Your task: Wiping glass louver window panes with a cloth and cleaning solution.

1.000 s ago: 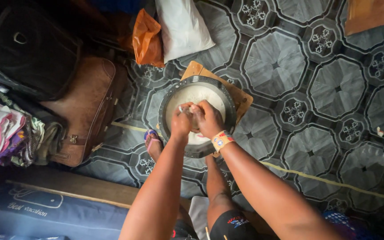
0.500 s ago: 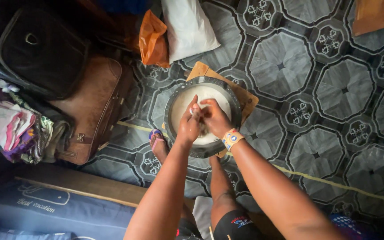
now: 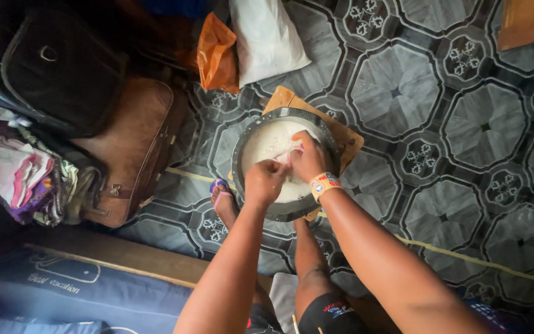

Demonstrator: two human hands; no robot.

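Observation:
A round dark basin (image 3: 248, 133) full of milky white water sits on a wooden board (image 3: 281, 98) on the patterned floor. Both of my hands are over it. My left hand (image 3: 265, 180) is closed in a fist at the basin's near side. My right hand (image 3: 310, 158), with a yellow-orange wristband (image 3: 324, 184), grips a small pale piece of something wet in the water. What exactly it is stays hidden by the fingers. My foot in a purple sandal (image 3: 219, 193) rests just left of the basin.
A brown leather bag (image 3: 132, 148) and a black bag (image 3: 50, 68) lie at the left, with a heap of clothes (image 3: 20, 176). An orange plastic bag (image 3: 216, 54) and a white sack (image 3: 266, 37) lie behind the basin. A blue mattress (image 3: 69, 291) edges the near left.
My hands have come apart: the left has drawn back toward the near rim, and the right has shifted right and dipped lower in the water. The view has drifted slightly.

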